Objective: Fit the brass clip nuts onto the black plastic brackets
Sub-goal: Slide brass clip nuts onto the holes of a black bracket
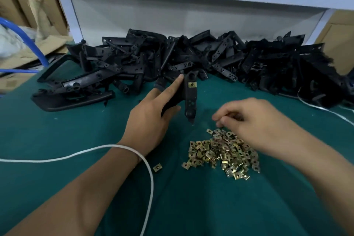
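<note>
Both forearms bare, no sleeves. No gloves on left hand or right hand. White cord loops over left wrist.

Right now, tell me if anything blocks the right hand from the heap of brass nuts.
Nothing visible does. The right hand hovers directly over the far edge of the brass nut heap, fingers curled down toward it, with only bare green cloth around.

The right hand is blurred, so its fingertips are unclear. The black bracket is partly hidden by the left hand.
</note>
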Motion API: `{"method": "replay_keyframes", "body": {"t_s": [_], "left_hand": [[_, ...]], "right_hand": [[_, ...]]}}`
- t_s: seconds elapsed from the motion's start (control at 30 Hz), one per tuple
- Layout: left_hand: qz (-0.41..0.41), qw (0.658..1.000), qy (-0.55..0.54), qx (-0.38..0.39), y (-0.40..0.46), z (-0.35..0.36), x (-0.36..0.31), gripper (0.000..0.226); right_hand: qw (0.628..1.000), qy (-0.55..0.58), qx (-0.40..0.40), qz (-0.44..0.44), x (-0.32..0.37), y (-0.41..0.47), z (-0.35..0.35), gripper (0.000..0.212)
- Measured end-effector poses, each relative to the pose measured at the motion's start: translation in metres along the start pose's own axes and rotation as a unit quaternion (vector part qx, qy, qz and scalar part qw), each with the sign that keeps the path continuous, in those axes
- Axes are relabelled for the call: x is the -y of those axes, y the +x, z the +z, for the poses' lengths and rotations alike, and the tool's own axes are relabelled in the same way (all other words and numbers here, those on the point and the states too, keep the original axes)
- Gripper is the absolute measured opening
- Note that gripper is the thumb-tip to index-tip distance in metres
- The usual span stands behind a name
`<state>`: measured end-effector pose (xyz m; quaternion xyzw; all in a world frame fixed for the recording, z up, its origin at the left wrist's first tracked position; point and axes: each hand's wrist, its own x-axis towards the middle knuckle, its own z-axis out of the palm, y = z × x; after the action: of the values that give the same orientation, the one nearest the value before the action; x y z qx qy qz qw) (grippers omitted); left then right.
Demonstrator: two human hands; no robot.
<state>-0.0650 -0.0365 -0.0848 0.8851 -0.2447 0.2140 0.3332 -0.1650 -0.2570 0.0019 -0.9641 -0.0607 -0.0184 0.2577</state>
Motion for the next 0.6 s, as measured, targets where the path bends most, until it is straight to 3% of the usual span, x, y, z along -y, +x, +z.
{"method": "replay_keyframes", "body": {"t_s": [0.07,0.1,0.2,0.47,0.53,0.6], "left_hand": [[0.005,1.000,0.001,0.002,0.000,0.000,0.001,0.081],[0.007,1.000,0.001,0.003,-0.001,0.000,0.002,0.081],[0.009,1.000,-0.001,0.005,0.000,0.001,0.002,0.080],[0.005,1.000,0.017,0.021,-0.001,0.002,0.000,0.077],[0.008,1.000,0.017,0.020,0.000,0.002,0.001,0.077],[0.010,1.000,0.014,0.021,0.000,0.002,0.002,0.078]], "right_hand": [[0.993,-0.103,0.037,0.040,-0.008,0.025,0.001,0.008],[0.988,-0.140,0.047,0.039,-0.010,0.033,0.005,0.012],[0.982,-0.186,0.017,0.009,-0.020,0.043,0.018,0.017],[1.000,0.015,0.023,-0.003,-0.052,0.044,0.031,0.014],[0.992,0.124,0.018,-0.009,-0.055,0.045,0.035,0.011],[0.962,0.272,-0.006,-0.013,-0.054,0.045,0.039,0.012]]}}
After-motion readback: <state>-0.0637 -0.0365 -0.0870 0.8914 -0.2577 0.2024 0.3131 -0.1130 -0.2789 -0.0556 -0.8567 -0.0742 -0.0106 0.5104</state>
